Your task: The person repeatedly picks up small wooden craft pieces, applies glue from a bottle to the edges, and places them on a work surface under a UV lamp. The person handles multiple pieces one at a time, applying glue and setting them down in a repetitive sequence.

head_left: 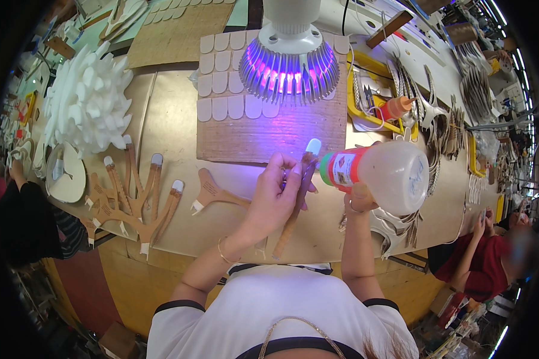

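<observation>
My left hand (273,190) is closed on a narrow brown strap (291,225), which slants away from me and ends in a white rounded tip. In my right hand (359,198) is a squeeze bottle (394,175), tipped on its side, with a cloudy clear body, a red label and a green cap end. The bottle's nozzle points left and is close to the strap near its white tip; whether they touch I cannot tell. Beyond both hands lies a board (233,139) bearing rows of cream rounded tabs (220,108).
A finned lamp (288,66) glowing purple hangs over the board. Several brown forked straps (141,224) with white ends lie at left, near a white spiky foam pile (90,102). At right are a yellow tray (359,113), an orange bottle (395,107) and bundled straps. People sit on both sides.
</observation>
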`<control>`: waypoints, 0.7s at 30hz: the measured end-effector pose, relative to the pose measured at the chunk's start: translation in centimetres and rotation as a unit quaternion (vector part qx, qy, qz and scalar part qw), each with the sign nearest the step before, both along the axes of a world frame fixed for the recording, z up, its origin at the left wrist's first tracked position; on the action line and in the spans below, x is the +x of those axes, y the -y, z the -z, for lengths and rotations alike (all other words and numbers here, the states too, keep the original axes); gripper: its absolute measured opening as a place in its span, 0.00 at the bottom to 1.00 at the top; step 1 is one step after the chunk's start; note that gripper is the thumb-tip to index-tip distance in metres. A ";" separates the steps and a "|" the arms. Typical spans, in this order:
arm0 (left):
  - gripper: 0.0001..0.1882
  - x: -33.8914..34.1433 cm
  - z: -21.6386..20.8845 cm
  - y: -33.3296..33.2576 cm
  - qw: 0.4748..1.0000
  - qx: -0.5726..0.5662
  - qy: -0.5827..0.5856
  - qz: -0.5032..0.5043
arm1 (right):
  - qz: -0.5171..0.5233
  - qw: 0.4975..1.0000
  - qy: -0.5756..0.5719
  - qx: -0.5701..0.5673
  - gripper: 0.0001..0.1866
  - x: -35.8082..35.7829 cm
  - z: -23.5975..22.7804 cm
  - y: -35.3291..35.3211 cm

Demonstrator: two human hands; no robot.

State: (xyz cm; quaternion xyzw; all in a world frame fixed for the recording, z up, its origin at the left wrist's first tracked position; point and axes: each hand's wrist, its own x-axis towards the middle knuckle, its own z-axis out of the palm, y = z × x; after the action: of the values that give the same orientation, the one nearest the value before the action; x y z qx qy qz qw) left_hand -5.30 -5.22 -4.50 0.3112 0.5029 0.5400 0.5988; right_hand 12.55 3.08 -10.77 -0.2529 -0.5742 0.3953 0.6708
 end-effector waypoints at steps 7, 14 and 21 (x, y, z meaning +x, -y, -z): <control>0.08 0.0 -0.2 0.1 1.000 0.004 0.007 0.008 | 0.012 1.000 0.010 0.009 0.49 -0.9 -0.6 0.1; 0.08 0.1 -0.3 0.3 1.000 0.002 0.018 -0.002 | 0.088 0.992 0.085 0.001 0.38 -2.1 -2.3 0.5; 0.08 0.2 -0.3 0.6 1.000 0.003 0.025 -0.002 | 0.078 0.991 0.107 0.019 0.39 -2.5 -2.6 0.0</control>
State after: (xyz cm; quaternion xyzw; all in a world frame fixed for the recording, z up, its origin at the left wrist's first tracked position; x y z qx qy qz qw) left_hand -5.13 -5.82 -4.17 0.2985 0.4866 0.5502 0.6095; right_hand 10.09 3.08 -8.17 -0.3251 -0.6283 0.3016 0.6392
